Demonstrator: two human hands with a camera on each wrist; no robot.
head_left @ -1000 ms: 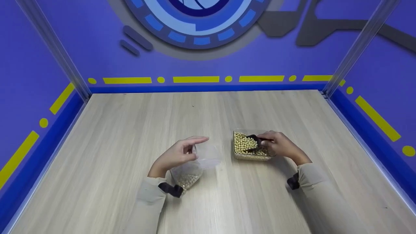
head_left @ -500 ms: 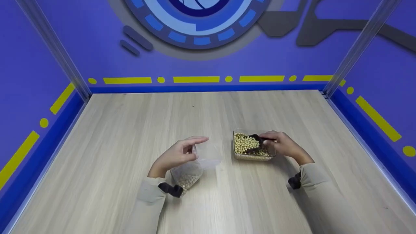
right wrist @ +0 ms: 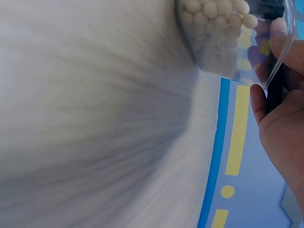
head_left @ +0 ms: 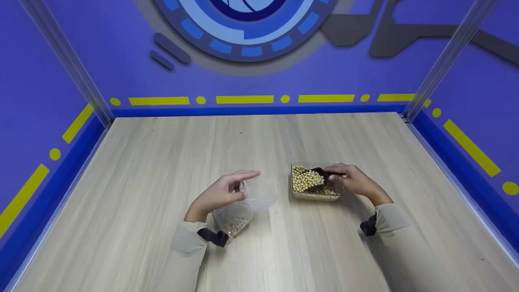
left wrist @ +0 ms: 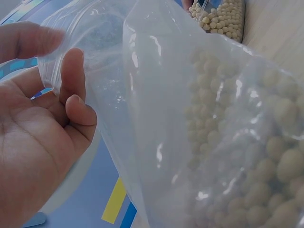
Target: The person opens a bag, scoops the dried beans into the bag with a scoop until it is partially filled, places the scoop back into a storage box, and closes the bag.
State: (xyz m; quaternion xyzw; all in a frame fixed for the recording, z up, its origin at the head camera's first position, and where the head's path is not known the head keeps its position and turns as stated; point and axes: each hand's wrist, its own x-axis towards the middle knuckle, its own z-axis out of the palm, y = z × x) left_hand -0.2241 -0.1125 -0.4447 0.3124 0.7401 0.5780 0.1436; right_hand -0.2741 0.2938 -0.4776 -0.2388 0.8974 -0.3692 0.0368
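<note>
My left hand (head_left: 221,194) grips the upper edge of a clear zip bag (head_left: 259,192), its fingers curled at the bag's mouth. Pale round beans (left wrist: 266,175) fill the bottom of that bag, seen large in the left wrist view. To the right stands a clear rectangular container (head_left: 318,196) of the same kind of beans (head_left: 300,178). Inside it sits a black scoop (head_left: 322,175), its bowl heaped with beans. My right hand (head_left: 352,180) holds the scoop by its handle over the container's right side. In the right wrist view, the container's wall hides part of that hand.
Both things are on a pale wooden table (head_left: 182,154). Blue-purple panels with yellow markings (head_left: 243,98) enclose it at the back and on both sides. The bag lies to the left of the container, with a gap of bare wood between.
My right hand has shifted slightly to the right with the scoop, which stays in the container among the beans. The left hand and the bag hold their place.
</note>
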